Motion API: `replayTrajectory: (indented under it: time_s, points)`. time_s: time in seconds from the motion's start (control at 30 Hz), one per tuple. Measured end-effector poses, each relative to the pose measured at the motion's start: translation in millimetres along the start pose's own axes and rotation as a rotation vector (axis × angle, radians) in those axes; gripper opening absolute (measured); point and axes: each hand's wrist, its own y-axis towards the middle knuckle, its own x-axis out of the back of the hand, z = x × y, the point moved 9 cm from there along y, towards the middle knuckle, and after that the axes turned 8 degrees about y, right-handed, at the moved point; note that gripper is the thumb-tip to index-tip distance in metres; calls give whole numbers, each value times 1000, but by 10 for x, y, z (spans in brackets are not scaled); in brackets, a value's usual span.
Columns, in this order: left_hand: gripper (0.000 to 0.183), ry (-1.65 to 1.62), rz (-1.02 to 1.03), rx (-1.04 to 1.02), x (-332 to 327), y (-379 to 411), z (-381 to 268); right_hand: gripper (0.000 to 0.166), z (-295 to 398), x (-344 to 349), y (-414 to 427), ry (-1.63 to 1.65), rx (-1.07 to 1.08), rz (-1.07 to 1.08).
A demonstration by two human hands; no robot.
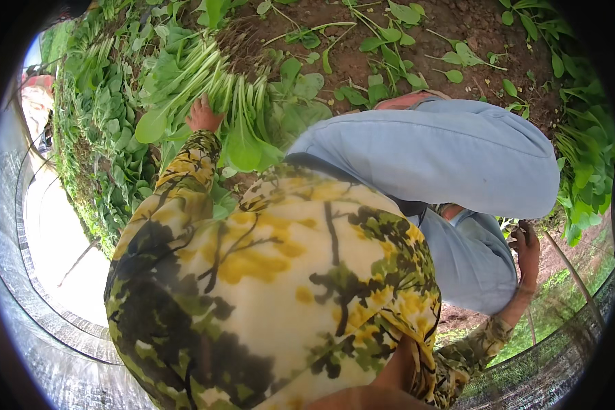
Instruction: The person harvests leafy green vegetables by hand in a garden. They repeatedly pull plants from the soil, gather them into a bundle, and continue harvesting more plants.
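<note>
My left hand [205, 116] rests on a heap of cut leafy greens [243, 115] with pale green stems. Its fingers are spread against the stems and leaves, closed around none of them. Far to the right, beyond my bent knees, is my right hand [527, 246]. Its fingers are bent and dark at the tips, close to a small bit of greenery at the edge of my trouser leg. Whether it grips anything cannot be told, since the leg covers part of the spot.
Loose leafy plants [389, 56] lie scattered on brown soil [471, 25]. Rooted greens [584, 154] line the right side, and a dense leafy row [115, 113] runs along the left. A thin stake [574, 277] leans at lower right, by dark netting [538, 353]. Another person [37, 105] is partly visible at far left.
</note>
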Motion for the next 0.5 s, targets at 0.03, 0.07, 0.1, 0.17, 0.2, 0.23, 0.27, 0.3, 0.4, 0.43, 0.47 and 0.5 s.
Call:
replayTrajectory:
  time_s: [0.03, 0.07, 0.1, 0.17, 0.2, 0.23, 0.27, 0.3, 0.4, 0.43, 0.47, 0.5]
  points:
    - [87, 11, 3, 11, -31, 14, -13, 31, -55, 21, -31, -1, -11, -9]
    - [86, 21, 5, 18, -68, 49, -17, 31, -101, 54, -80, -10, 2, -50]
    - [85, 34, 4, 19, -90, 88, -49, 31, -107, 13, -131, 9, 1, -46]
    - [84, 55, 32, 9, -170, 144, -94, 31, -19, 27, -246, 45, 5, -97]
    - [84, 39, -7, 7, -228, 137, -26, 31, -19, 10, -224, 26, -15, -77]
    - [83, 34, -58, 5, -214, 92, 41, 32, -45, -13, -154, 12, -26, -61]
    - [82, 55, -82, 15, -195, 33, 82, 32, -30, -21, -109, 50, -3, -88]
    - [81, 89, -141, -4, -269, 48, 132, 32, -38, -45, -101, 91, 21, -104]
    - [75, 53, -72, -97, -71, -220, -195, 34, 33, -2, -208, -78, -8, -139]
    - [74, 68, -71, -171, -80, -257, -268, 33, 80, -15, -213, -76, 12, -163]
    - [73, 83, -61, -266, -135, -286, -415, 33, 45, 41, -293, -37, 23, -219]
    - [72, 98, -47, -365, -193, -333, -579, 33, -10, 111, -401, -3, 31, -276]
